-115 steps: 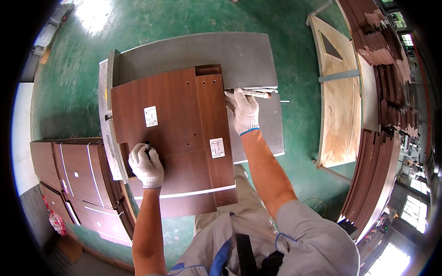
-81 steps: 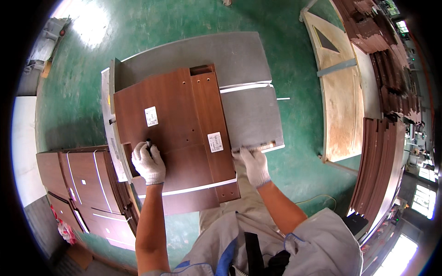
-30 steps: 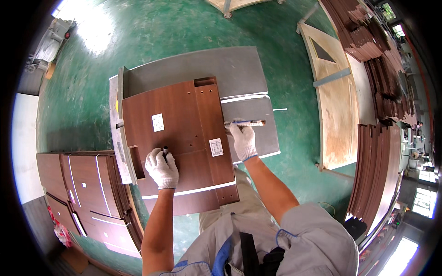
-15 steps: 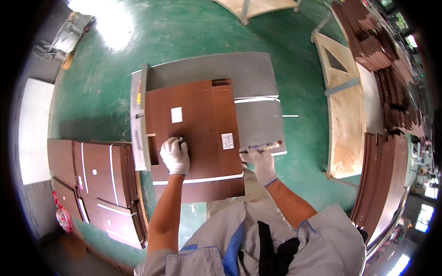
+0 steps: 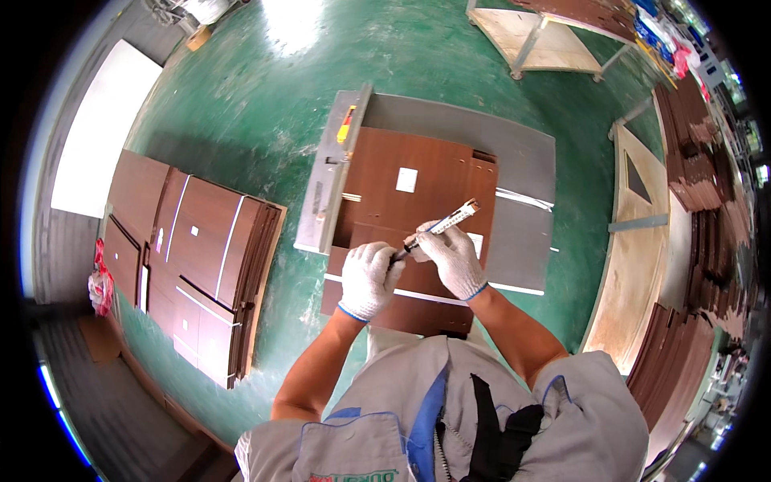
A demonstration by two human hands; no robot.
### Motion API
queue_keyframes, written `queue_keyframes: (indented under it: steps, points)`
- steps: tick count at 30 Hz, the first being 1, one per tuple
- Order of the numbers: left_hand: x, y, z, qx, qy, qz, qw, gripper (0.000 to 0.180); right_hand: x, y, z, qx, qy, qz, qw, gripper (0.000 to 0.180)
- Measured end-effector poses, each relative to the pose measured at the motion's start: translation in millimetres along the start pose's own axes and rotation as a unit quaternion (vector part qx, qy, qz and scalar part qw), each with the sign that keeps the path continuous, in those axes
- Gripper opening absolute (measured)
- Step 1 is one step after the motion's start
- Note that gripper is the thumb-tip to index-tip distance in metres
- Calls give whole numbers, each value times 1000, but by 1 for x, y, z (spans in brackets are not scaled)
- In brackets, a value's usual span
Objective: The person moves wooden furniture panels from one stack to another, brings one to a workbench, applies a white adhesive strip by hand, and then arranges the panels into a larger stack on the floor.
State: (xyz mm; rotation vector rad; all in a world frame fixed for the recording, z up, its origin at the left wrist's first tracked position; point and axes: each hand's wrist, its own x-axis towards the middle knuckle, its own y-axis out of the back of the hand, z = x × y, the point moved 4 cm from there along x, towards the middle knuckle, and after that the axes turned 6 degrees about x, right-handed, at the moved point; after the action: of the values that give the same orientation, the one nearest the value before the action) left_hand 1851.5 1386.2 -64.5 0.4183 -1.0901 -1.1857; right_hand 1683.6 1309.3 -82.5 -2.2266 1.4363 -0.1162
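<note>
Above the brown wood-grain panels my two white-gloved hands are close together. My right hand is closed around a slim, whitish pen-like stick with printed marks, its light end pointing away to the upper right. At the stick's near end my left hand pinches a small dark piece, like a cap; whether it is joined to the stick I cannot tell. White labels lie on the top panel, and a white strap crosses the near part of the stack.
Under the panels is a grey table-like surface with a raised left ledge carrying a yellow tool. Strapped brown panel stacks stand on the green floor at left. A wooden-decked cart and more panels are at right.
My left hand has lifted off the panel with the dark piece. My right hand has brought the stick in over the panels to meet it. The view has turned and shifted left.
</note>
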Motion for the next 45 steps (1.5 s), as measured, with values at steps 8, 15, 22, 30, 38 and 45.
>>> queue_keyframes:
  steps: [8, 15, 22, 30, 38, 45]
  points:
    - [-32, 45, -71, -36, 25, -35, 998, 21, 14, -83, 42, -21, -76, -28, 996, 18]
    - [-29, 63, -100, -33, 131, -13, 991, 25, 20, -113, 120, -2, -268, 54, 962, 33]
    - [-40, 28, -192, 38, 269, 94, 958, 25, 11, -109, 74, -69, -216, 49, 973, 30]
    - [-103, -21, -271, 163, 284, 72, 942, 21, -113, 75, 78, -221, -87, 390, 889, 32]
    - [-100, -27, -251, 160, 285, -25, 945, 28, -161, 113, 105, -475, -205, 453, 726, 71]
    - [-113, -35, -228, 99, 406, -83, 905, 32, -140, 140, 117, -346, -251, 339, 838, 94]
